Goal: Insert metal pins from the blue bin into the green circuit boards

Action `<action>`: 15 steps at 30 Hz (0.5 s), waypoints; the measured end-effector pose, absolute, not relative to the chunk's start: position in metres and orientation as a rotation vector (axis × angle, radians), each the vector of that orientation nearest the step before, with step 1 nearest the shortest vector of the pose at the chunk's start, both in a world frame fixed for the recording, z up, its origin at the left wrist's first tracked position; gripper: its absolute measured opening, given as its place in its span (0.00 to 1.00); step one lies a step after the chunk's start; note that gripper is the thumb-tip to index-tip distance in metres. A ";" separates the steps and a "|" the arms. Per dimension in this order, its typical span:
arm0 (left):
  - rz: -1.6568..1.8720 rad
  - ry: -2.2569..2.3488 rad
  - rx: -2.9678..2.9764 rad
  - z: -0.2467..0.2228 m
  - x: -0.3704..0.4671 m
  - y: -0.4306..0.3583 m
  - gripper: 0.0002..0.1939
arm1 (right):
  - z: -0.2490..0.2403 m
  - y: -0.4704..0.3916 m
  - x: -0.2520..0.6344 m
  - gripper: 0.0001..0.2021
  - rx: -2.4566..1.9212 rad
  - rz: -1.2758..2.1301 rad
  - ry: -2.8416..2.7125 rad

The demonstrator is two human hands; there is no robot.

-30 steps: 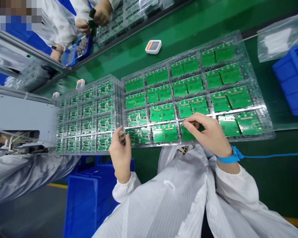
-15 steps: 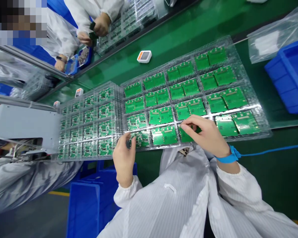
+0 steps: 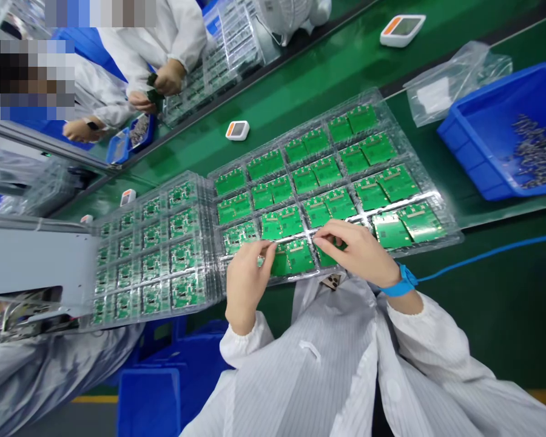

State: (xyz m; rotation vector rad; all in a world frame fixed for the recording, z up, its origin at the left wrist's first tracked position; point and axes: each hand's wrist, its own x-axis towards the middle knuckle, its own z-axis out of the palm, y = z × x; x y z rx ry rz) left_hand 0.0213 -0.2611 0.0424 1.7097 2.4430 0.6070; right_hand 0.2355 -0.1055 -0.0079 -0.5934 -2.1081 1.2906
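My left hand (image 3: 249,280) is over the front row of a clear plastic tray (image 3: 442,226), thumb and forefinger drawn together at the left edge of a green circuit board (image 3: 299,256). Whatever may be in that pinch is too small to make out. My right hand (image 3: 355,250), with a blue wrist strap (image 3: 401,283), is closed in a pinch at the divider just right of that board; its fingertips hide any small part there. Green boards lie in pairs in most compartments. Under my left hand, a board is mostly covered.
Left of my tray stands a stack of clear trays (image 3: 213,243) with populated boards. A blue bin (image 3: 473,152) of small metal parts sits at right, beside a plastic bag (image 3: 455,82). A white timer (image 3: 237,130) lies behind. Co-workers' hands (image 3: 169,77) work across the bench.
My left hand has moved right along the front row, from the leftmost compartment to the adjoining board. My right hand stays pinched near the same compartment. The view has shifted, showing more of the bin.
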 end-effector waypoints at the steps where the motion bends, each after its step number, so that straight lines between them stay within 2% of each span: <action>1: 0.560 2.481 1.657 0.045 0.021 -0.263 0.16 | -0.008 -0.105 0.235 0.09 -0.590 1.297 -2.107; 5: 0.248 2.535 1.497 0.050 0.024 -0.269 0.17 | -0.007 -0.104 0.233 0.10 -0.573 1.323 -2.117; 9: 0.111 2.559 1.436 0.043 0.029 -0.272 0.17 | -0.006 -0.107 0.234 0.10 -0.530 1.337 -2.097; 15: 0.052 2.560 1.425 0.041 0.029 -0.280 0.15 | -0.003 -0.113 0.255 0.07 -0.511 1.173 -1.381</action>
